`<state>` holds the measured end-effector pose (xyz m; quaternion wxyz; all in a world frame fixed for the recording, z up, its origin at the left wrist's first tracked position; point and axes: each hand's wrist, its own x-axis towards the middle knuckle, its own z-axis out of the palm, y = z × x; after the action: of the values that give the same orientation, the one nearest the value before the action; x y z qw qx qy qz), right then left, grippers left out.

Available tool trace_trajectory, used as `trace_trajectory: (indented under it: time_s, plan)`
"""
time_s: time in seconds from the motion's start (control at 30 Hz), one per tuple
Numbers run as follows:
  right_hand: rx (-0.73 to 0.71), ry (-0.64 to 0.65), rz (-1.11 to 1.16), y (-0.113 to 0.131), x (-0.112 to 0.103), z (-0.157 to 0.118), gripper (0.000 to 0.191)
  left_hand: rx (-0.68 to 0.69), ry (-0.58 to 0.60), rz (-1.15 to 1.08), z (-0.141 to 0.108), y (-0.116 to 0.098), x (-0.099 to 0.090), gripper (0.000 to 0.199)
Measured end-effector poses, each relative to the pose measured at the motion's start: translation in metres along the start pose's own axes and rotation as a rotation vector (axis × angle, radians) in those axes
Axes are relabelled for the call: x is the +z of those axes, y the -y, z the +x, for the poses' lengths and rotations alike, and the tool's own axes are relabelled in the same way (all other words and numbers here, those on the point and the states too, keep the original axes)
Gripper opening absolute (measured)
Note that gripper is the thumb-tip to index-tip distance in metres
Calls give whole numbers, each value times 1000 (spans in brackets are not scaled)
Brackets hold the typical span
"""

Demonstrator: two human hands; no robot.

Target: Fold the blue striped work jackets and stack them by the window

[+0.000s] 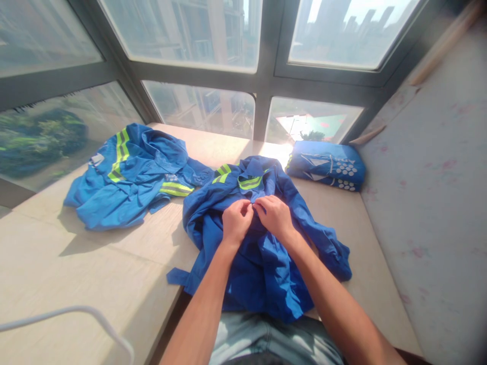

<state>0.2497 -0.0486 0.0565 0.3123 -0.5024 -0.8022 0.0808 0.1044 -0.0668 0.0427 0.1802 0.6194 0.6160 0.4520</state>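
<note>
Ledge [87, 268], pale: ctr. blue jacket [249, 263], yel.-green trim, spread at near edge; 2nd blue jacket [133, 182], crumpled, to its L; folded blue bundle [325, 165], white-dotted, far R corner. L hand [238, 220] & R hand [276, 215]: both pinching ctr. blue jacket's front, fingertips close tog.

Two hands are shown, one left hand [236, 221] and one right hand [274, 217]. Two spread blue garments [133, 185] [262, 256] and one compact blue bundle [323, 165] are counted. Six window panes [190, 30], one white cable [89, 308] and one pair of pale trousers [243, 338] are also included.
</note>
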Motion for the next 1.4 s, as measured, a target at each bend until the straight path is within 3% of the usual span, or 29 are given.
trace_trajectory:
  time_s: [0.17, 0.33, 0.43, 0.53, 0.8, 0.97, 1.23, 1.4]
  plan:
    - [124, -115, 241, 1, 6, -3, 18, -144, -30, -212, -2, 2, 2, 14]
    - [367, -124, 641, 3, 15, 0, 21, -154, -31, -252, -4, 7, 3, 17]
    - [438, -101, 778, 1, 19, 3, 22, -151, -31, -267, -4, 8, 4, 18]
    - [413, -98, 741, 1, 20, 5, 21, -162, -40, -281, -3, 7, 4, 17]
    - [202, -250, 363, 10, 24, -3, 20, -287, -58, -308, 0, 8, 9, 15]
    - [221, -236, 455, 10, 28, -4, 21, -334, -56, -425, 1, 16, 13, 16]
    - [197, -138, 531, 11, 15, 2, 22, -385, -10, -562, 3, 15, 11, 22]
    - [324, -115, 677, 8, 18, 4, 23, -444, -6, -638, 5, 12, 10, 25]
